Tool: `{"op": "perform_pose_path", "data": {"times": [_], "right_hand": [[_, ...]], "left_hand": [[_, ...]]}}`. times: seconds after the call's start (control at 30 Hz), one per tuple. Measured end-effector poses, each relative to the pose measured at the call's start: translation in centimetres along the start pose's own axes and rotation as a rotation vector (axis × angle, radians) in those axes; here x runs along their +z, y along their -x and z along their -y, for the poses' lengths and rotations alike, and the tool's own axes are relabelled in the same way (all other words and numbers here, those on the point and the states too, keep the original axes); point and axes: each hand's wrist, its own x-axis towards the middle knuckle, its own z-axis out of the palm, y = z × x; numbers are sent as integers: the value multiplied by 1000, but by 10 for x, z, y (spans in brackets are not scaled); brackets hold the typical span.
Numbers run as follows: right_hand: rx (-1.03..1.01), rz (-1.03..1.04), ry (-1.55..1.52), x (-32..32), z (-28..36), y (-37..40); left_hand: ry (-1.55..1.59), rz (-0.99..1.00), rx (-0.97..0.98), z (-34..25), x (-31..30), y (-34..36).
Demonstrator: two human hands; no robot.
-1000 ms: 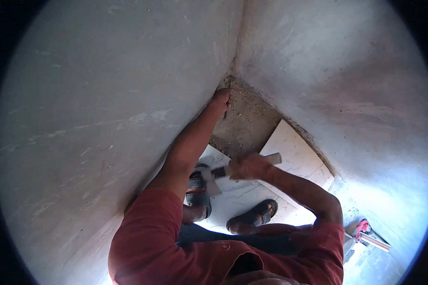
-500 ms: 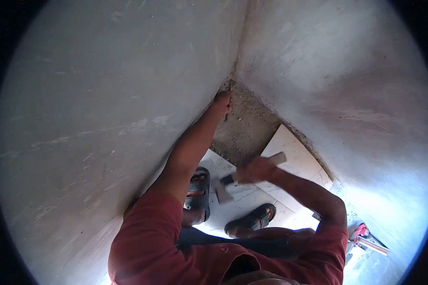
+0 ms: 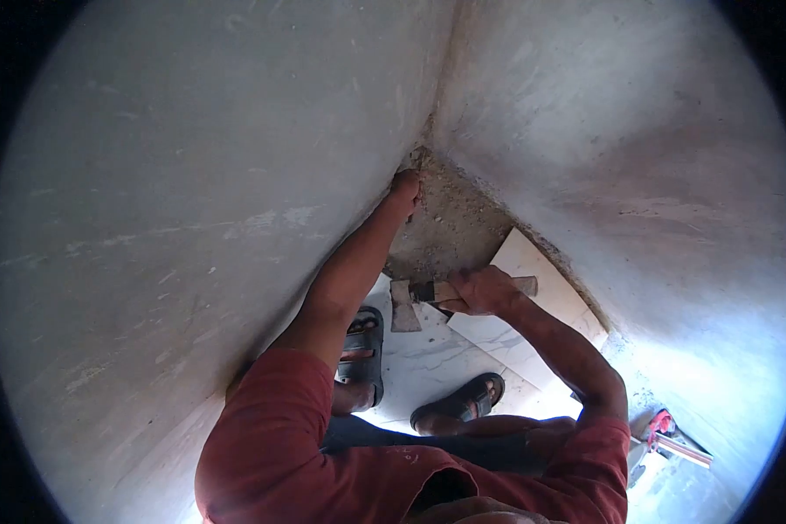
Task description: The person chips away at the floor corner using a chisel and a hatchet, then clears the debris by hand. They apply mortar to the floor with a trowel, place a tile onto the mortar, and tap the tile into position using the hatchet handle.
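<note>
My left hand point(image 3: 407, 188) is low against the left wall near the corner, its fingers closed around a thin dark rod that looks like a chisel point(image 3: 410, 218). Most of the rod is hidden by the hand. My right hand point(image 3: 482, 290) grips the pale wooden handle of a hatchet point(image 3: 405, 307). The metal head points left over the tiles, its flared edge toward me, with a dark band where it joins the handle. Rough bare ground point(image 3: 450, 227) with loose grit fills the corner between the hands and the walls.
Plastered walls rise on the left point(image 3: 183, 192) and right point(image 3: 620, 148), meeting at the corner. A pale floor tile point(image 3: 541, 271) lies along the right wall; more marbled tile point(image 3: 419, 367) is under my sandaled feet point(image 3: 463, 402). Red and pale items point(image 3: 664, 428) lie at lower right.
The hatchet has swung up and forward, from tilted toward my feet to nearly level, and is less blurred. My left hand has barely moved; less of the rod shows.
</note>
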Motion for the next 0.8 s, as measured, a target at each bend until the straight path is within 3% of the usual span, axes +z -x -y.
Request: {"op": "perform_pose_path", "data": {"times": [0.03, 0.2, 0.37, 0.43, 0.57, 0.63, 0.73, 0.8], "right_hand": [[29, 77, -13, -4, 3, 2], [102, 66, -53, 12, -1, 8], [104, 17, -99, 24, -8, 12], [43, -65, -69, 25, -7, 7], [27, -5, -63, 31, 3, -15], [-80, 131, -43, 41, 15, -26], [-259, 107, -77, 39, 45, -21], [-172, 133, -42, 17, 48, -20]], "left_hand": [[-24, -11, 3, 2, -1, -1], [-116, -28, 9, 10, -4, -16], [23, 2, -10, 12, -2, -13], [-10, 34, 8, 12, -6, -19], [-13, 74, 21, 9, -9, -22], [8, 52, 13, 7, -9, -20], [11, 13, -6, 5, -2, -13], [-10, -12, -8, -1, -3, -13]]}}
